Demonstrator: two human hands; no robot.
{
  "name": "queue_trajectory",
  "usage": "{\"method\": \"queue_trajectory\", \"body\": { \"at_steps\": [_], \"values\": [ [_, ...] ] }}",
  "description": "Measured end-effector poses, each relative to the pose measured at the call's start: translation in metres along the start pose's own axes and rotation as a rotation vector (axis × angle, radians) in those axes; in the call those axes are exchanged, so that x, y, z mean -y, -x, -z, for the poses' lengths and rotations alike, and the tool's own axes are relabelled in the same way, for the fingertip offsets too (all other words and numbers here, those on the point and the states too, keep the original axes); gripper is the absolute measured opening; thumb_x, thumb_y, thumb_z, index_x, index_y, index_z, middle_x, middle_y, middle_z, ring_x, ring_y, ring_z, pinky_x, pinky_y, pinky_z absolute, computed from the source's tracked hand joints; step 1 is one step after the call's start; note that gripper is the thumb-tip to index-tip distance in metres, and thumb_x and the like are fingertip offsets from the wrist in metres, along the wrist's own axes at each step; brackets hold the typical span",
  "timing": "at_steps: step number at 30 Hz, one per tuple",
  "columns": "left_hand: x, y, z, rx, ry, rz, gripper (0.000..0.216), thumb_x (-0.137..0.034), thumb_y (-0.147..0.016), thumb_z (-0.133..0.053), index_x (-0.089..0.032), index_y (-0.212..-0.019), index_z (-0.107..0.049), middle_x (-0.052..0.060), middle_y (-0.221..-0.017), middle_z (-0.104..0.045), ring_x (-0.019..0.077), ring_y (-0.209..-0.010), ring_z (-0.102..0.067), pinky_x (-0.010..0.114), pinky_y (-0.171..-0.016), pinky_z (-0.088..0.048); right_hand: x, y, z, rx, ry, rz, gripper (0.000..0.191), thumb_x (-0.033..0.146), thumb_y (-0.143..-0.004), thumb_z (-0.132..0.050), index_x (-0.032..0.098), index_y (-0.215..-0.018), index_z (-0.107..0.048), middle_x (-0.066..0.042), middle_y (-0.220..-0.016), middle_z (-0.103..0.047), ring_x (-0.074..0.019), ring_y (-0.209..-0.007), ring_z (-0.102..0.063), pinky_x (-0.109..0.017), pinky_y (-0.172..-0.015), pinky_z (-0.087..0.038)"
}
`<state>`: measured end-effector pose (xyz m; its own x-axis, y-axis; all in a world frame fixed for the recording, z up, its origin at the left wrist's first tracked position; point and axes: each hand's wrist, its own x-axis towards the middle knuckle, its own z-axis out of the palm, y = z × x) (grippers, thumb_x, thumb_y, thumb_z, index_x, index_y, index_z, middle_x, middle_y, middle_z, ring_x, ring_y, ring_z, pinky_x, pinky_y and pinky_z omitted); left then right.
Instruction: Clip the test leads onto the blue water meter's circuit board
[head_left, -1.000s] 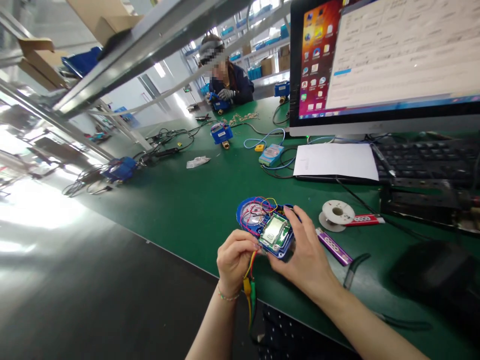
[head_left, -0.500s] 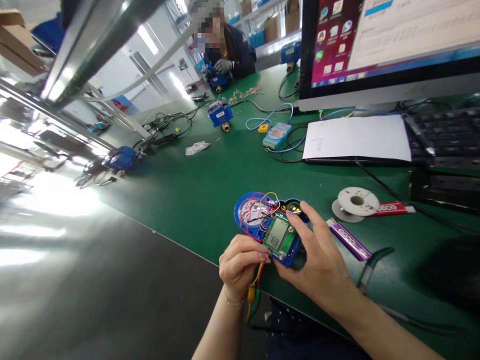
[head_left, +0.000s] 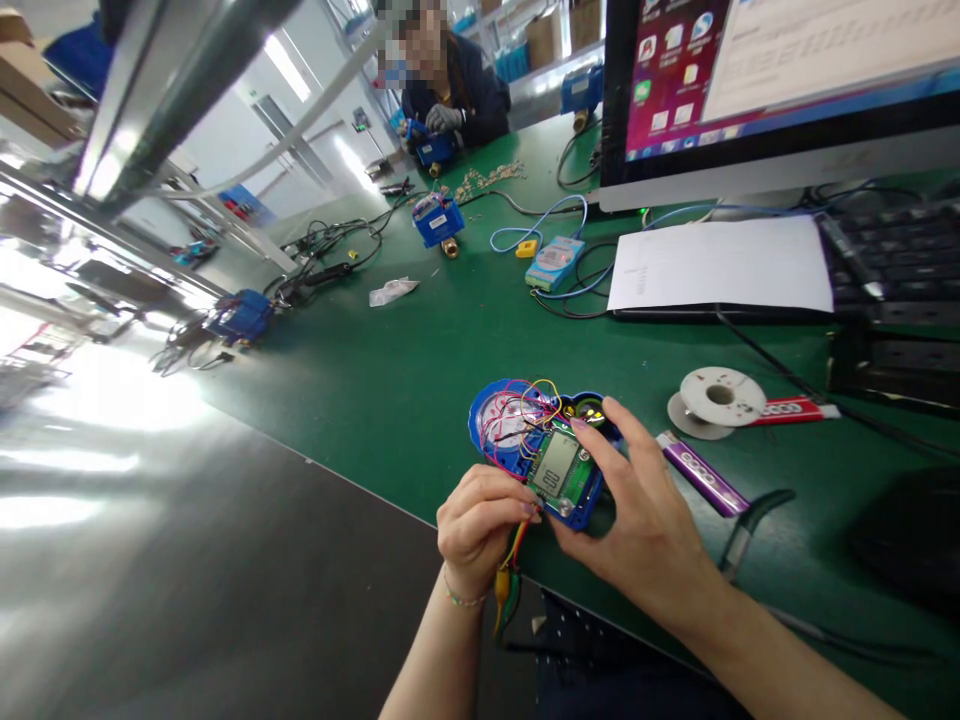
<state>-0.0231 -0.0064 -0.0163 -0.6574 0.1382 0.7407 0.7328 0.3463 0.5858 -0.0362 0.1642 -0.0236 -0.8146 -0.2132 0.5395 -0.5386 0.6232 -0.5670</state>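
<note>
The blue plastic meter module with a green circuit board sits gripped between your hands: left hand pinching its coloured wires, right hand cupping its casing over the green bench.

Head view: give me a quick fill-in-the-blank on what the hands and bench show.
1. The right hand holds a blue device with a small ____ showing digits.
2. The left hand pinches red and yellow ____ under it.
3. The table top is ____.
4. The white spool lies to the device's ____.

Missing: screen; wires; green; right

No text can be read; the monitor and purple tube lettering blur
</note>
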Motion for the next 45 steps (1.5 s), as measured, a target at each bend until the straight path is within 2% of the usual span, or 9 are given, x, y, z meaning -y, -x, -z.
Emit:
{"method": "queue_trajectory", "body": {
  "at_steps": [10,15,21,28,38,45],
  "values": [
    [0.0018,0.0004,0.0007,0.022,0.009,0.021,0.004,-0.006,-0.084,-0.062,-0.009,-0.082,-0.063,0.006,-0.080,-0.066,0.0139,-0.075,-0.060,0.028,-0.067,-0.048,-0.0004,-0.0007,0.0007,-0.006,-0.010,0.014,0.065,0.028,-0.077,-0.061,0.014,-0.134,-0.034,-0.021,-0.138,-0.031,-0.0332,-0.129,-0.034,-0.053,-0.100,-0.043],
    [0.0010,0.0016,0.0024,0.026,0.022,0.021,0.003,-0.005,-0.084,-0.061,-0.008,-0.084,-0.062,0.006,-0.081,-0.065,0.0135,-0.075,-0.059,0.028,-0.067,-0.048,-0.0009,-0.0004,0.0002,-0.054,-0.009,0.040,0.064,0.028,-0.076,-0.062,0.012,-0.132,-0.038,-0.022,-0.136,-0.033,-0.0337,-0.127,-0.036,-0.053,-0.098,-0.045],
    [0.0020,0.0003,0.0032,0.039,0.022,0.023,0.002,-0.006,-0.084,-0.061,-0.008,-0.083,-0.062,0.006,-0.081,-0.064,0.0138,-0.075,-0.058,0.028,-0.066,-0.047,-0.0009,0.0003,0.0015,-0.033,-0.016,0.030,0.064,0.027,-0.076,-0.062,0.012,-0.133,-0.038,-0.022,-0.137,-0.033,-0.0335,-0.128,-0.035,-0.053,-0.099,-0.044],
    [0.0006,-0.0009,0.0024,0.049,-0.041,-0.010,0.001,-0.007,-0.085,-0.061,-0.008,-0.085,-0.062,0.007,-0.082,-0.063,0.0139,-0.077,-0.058,0.027,-0.066,-0.047,-0.0006,-0.0001,0.0003,-0.043,-0.009,0.036,0.061,0.026,-0.076,-0.061,0.013,-0.131,-0.039,-0.022,-0.136,-0.034,-0.0343,-0.126,-0.037,-0.054,-0.098,-0.045],
    [0.0016,0.0045,-0.0001,0.004,-0.074,-0.020,0.004,-0.005,-0.084,-0.061,-0.008,-0.087,-0.061,0.007,-0.084,-0.063,0.0142,-0.078,-0.057,0.028,-0.066,-0.046,-0.0022,0.0009,-0.0009,-0.036,-0.014,0.035,0.062,0.026,-0.075,-0.062,0.013,-0.131,-0.039,-0.022,-0.137,-0.033,-0.0341,-0.127,-0.035,-0.053,-0.099,-0.044],
    [0.0012,0.0014,0.0052,0.085,-0.109,-0.039,0.005,-0.009,-0.087,-0.057,-0.009,-0.085,-0.062,0.007,-0.085,-0.062,0.0139,-0.079,-0.056,0.028,-0.067,-0.046,-0.0028,0.0007,-0.0001,-0.045,-0.008,0.050,0.061,0.028,-0.076,-0.062,0.013,-0.129,-0.039,-0.022,-0.137,-0.032,-0.0346,-0.128,-0.035,-0.054,-0.099,-0.044]
  ]
}}
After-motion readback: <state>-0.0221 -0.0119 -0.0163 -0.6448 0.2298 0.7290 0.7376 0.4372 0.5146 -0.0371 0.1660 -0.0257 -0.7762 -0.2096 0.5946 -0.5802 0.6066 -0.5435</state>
